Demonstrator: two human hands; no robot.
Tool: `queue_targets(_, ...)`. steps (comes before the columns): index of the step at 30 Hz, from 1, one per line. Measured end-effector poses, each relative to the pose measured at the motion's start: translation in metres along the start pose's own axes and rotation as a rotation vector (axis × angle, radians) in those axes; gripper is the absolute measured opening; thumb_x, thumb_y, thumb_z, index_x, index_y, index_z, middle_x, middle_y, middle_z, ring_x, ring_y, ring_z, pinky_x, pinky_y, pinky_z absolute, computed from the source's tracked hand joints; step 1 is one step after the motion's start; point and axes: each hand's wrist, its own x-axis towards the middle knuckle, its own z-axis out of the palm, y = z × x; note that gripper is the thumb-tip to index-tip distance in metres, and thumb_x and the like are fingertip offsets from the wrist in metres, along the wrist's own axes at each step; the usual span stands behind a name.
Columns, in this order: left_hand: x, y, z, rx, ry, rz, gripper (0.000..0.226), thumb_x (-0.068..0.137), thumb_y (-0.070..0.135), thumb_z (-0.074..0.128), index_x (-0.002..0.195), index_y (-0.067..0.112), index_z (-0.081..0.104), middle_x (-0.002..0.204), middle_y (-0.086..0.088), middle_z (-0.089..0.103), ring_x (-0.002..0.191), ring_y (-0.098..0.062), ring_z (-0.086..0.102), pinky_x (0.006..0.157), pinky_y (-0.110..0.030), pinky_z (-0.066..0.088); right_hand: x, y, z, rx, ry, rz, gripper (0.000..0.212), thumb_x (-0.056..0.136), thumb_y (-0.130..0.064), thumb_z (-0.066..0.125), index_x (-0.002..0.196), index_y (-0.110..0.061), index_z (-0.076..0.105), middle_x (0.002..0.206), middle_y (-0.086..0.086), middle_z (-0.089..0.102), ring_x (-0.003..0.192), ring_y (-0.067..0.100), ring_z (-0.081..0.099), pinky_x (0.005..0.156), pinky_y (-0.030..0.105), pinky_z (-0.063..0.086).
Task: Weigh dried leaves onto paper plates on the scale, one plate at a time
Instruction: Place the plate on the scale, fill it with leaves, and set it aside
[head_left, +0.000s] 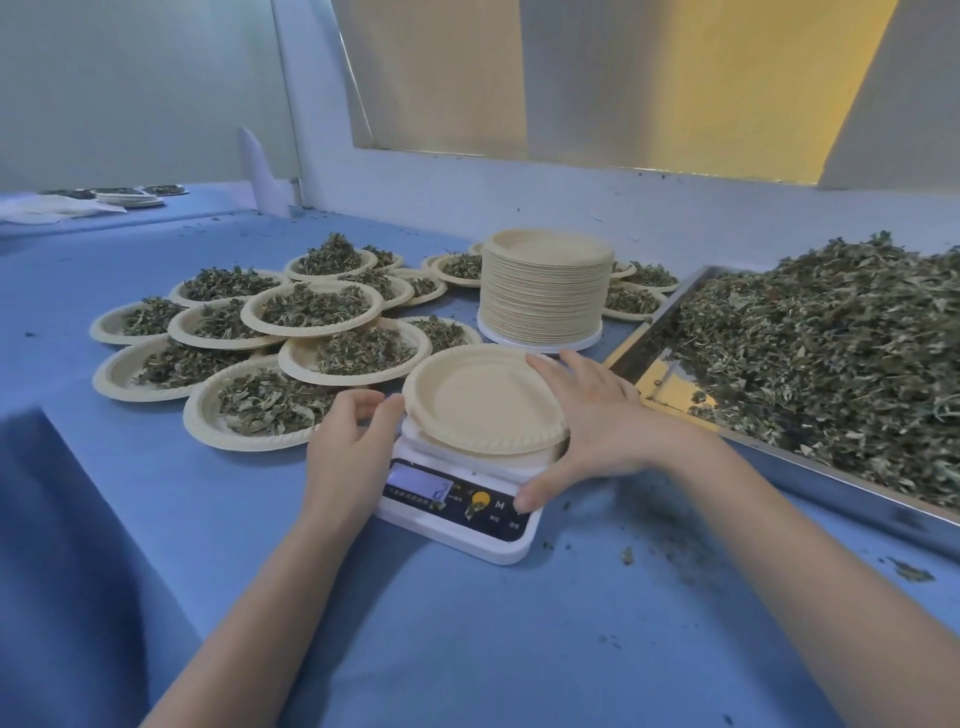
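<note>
An empty paper plate (483, 400) lies on the platform of the white scale (460, 501), sitting slightly askew over a second plate edge that shows beneath it. The left hand (349, 435) is at the plate's left rim, fingers loosely curled with the fingertips touching or just beside the edge; whether it actually pinches the rim cannot be told. The right hand (597, 426) lies spread against the plate's right rim, fingers straight and reaching along the far edge, while its thumb stretches down to the scale's front panel beside the button marked M. The display, between the two hands and nearer the left one, is lit, its reading too small to make out.

Beyond the right hand's fingertips stands a tall stack of empty plates (545, 291) on a white base. Outward from the right hand, a metal tray (810, 462) holds a big heap of dried leaves (831, 353). Beyond and outward from the left hand, filled plates (311, 309) overlap in a cluster, with a few more behind the stack. Everything rests on a bench (467, 623) covered in blue cloth, with leaf crumbs scattered near the right forearm.
</note>
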Motion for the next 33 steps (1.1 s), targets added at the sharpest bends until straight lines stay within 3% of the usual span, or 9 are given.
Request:
queue_targets(8, 0.0, 0.002, 0.0, -0.05, -0.008, -0.021, 0.01, 0.091, 0.036, 0.052, 0.094, 0.028, 0.057, 0.096, 0.012, 0.062, 0.09, -0.011, 0.06, 0.066, -0.022, 0.04, 0.006, -0.014, -0.004, -0.106, -0.035, 0.083, 0.153, 0.037, -0.075, 0.078, 0.145, -0.038, -0.025, 0.156, 0.001, -0.026, 0.143, 0.024, -0.023, 0.116, 0.048, -0.006)
queue_targets(14, 0.0, 0.003, -0.002, -0.049, -0.017, -0.03, 0.012, 0.093, 0.036, 0.05, 0.096, 0.028, 0.057, 0.099, 0.009, 0.062, 0.093, -0.014, 0.061, 0.083, -0.033, 0.047, 0.004, -0.02, -0.011, -0.138, -0.072, 0.068, 0.149, 0.042, -0.071, 0.08, 0.144, -0.039, -0.024, 0.155, 0.0, -0.028, 0.143, 0.024, -0.022, 0.115, 0.048, -0.005)
queue_targets(16, 0.001, 0.002, -0.002, -0.059, -0.014, -0.042, 0.012, 0.093, 0.036, 0.051, 0.096, 0.027, 0.057, 0.1, 0.007, 0.063, 0.084, -0.007, 0.063, 0.088, -0.037, 0.047, 0.002, -0.021, -0.011, -0.14, -0.07, 0.043, 0.146, 0.045, -0.069, 0.08, 0.144, -0.039, -0.023, 0.154, -0.001, -0.029, 0.143, 0.024, -0.023, 0.115, 0.047, -0.005)
queue_targets(18, 0.001, 0.002, -0.003, -0.081, -0.012, -0.048, 0.009, 0.093, 0.036, 0.051, 0.092, 0.029, 0.057, 0.098, 0.007, 0.063, 0.07, 0.002, 0.062, 0.083, -0.034, 0.048, 0.001, -0.023, -0.011, -0.136, -0.071, 0.021, 0.144, 0.047, -0.067, 0.081, 0.145, -0.039, -0.023, 0.154, -0.002, -0.029, 0.143, 0.023, -0.023, 0.115, 0.047, -0.006)
queue_targets(20, 0.001, 0.001, -0.004, -0.077, 0.006, -0.041, 0.008, 0.092, 0.035, 0.053, 0.092, 0.028, 0.057, 0.097, 0.007, 0.063, 0.071, 0.003, 0.061, 0.075, -0.028, 0.047, 0.0, -0.025, -0.011, -0.132, -0.075, 0.012, 0.143, 0.049, -0.065, 0.081, 0.145, -0.04, -0.022, 0.154, -0.002, -0.029, 0.143, 0.023, -0.022, 0.115, 0.046, -0.005)
queue_targets(24, 0.001, 0.001, -0.002, 0.097, 0.091, 0.111, 0.015, 0.089, 0.029, 0.058, 0.102, 0.021, 0.057, 0.09, 0.014, 0.057, 0.076, 0.007, 0.054, 0.062, -0.008, 0.038, 0.0, -0.025, -0.012, -0.126, -0.077, 0.011, 0.142, 0.049, -0.066, 0.081, 0.146, -0.04, -0.019, 0.154, -0.002, -0.028, 0.143, 0.023, -0.021, 0.116, 0.047, -0.005)
queue_targets(28, -0.002, 0.011, 0.002, 0.201, 0.139, 0.33, 0.016, 0.086, 0.02, 0.059, 0.102, 0.02, 0.056, 0.083, 0.008, 0.053, 0.079, -0.013, 0.049, 0.067, -0.018, 0.038, -0.002, -0.025, -0.012, -0.119, -0.038, -0.043, 0.14, 0.049, -0.065, 0.081, 0.145, -0.042, -0.018, 0.154, -0.004, -0.029, 0.143, 0.023, -0.023, 0.115, 0.047, -0.005)
queue_targets(33, -0.006, 0.041, 0.018, 0.314, 0.031, 0.482, 0.019, 0.084, 0.019, 0.059, 0.103, 0.016, 0.06, 0.09, 0.004, 0.055, 0.09, -0.018, 0.048, 0.08, -0.032, 0.04, -0.007, -0.026, -0.017, -0.032, 0.025, -0.101, 0.134, 0.052, -0.069, 0.077, 0.145, -0.045, -0.016, 0.155, -0.005, -0.025, 0.144, 0.023, -0.021, 0.116, 0.047, -0.004)
